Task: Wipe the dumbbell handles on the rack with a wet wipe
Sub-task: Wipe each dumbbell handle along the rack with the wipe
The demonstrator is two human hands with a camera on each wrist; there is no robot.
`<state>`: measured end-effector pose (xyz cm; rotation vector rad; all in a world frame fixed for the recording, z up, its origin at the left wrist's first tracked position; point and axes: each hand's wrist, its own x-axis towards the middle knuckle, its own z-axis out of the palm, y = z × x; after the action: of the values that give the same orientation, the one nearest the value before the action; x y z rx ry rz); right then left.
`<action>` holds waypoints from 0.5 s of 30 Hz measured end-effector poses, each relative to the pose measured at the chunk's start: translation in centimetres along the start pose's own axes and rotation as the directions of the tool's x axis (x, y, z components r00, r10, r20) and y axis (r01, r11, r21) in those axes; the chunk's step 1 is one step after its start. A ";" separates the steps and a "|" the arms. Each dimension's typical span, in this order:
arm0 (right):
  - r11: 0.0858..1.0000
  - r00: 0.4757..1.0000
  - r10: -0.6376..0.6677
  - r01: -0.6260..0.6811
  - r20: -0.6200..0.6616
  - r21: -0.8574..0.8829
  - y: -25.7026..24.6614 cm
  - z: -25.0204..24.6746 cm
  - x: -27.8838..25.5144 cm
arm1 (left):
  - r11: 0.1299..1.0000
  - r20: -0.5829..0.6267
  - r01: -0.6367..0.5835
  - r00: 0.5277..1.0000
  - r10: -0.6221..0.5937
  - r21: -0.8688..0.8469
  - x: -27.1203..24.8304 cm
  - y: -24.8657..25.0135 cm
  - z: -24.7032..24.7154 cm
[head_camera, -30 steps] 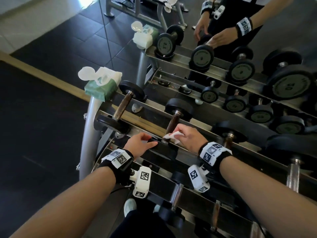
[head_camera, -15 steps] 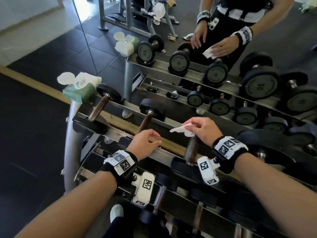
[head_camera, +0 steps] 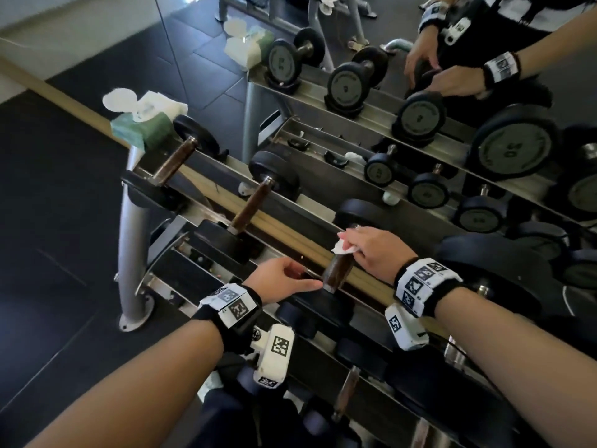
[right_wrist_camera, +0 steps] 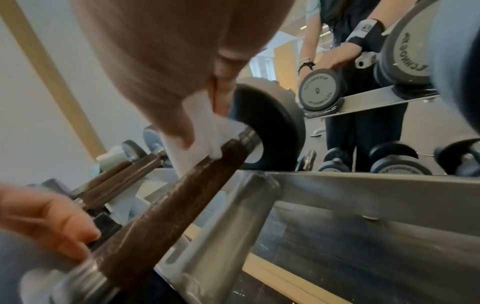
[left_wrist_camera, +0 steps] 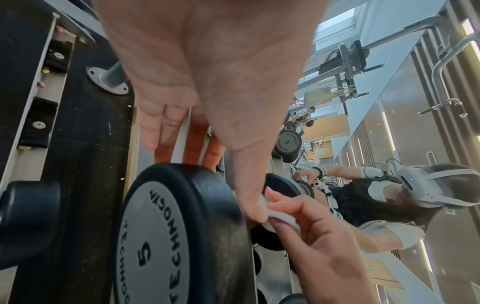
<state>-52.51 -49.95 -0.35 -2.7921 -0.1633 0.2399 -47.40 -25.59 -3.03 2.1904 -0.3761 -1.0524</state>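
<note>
Dumbbells with brown handles lie across the steel rack [head_camera: 132, 240]. My right hand [head_camera: 371, 250] pinches a white wet wipe [head_camera: 343, 247] against the far end of the third dumbbell's handle [head_camera: 337, 274], close to its far weight head [right_wrist_camera: 270, 127]. The right wrist view shows the wipe [right_wrist_camera: 197, 142] draped over the handle [right_wrist_camera: 168, 205]. My left hand [head_camera: 281, 282] rests on the near weight head [left_wrist_camera: 182, 236], marked 5. Its fingers [left_wrist_camera: 166, 131] lie fairly straight over the rim and the thumb runs down the inner face.
A green pack of wet wipes [head_camera: 145, 124] sits open on the rack's left end. Two more brown handles [head_camera: 174, 163] [head_camera: 250, 208] lie to the left. A mirror behind the rack doubles the dumbbells and the person. Lower tiers hold more dumbbells [head_camera: 342, 399].
My right hand carried the wipe from the second dumbbell's handle to the third one's far end. My left hand followed to the right onto the third dumbbell's near weight head.
</note>
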 end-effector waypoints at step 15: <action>0.890 0.815 -0.029 0.285 0.579 -0.356 -5.3 -2.0 0.6 | 0.996 -0.030 -0.017 0.999 0.015 -0.086 -0.2 -0.4 0.8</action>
<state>-51.99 -45.55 3.20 -3.0139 -0.6686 1.1128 -48.18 -25.57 -3.51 2.1204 -0.3284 -1.0080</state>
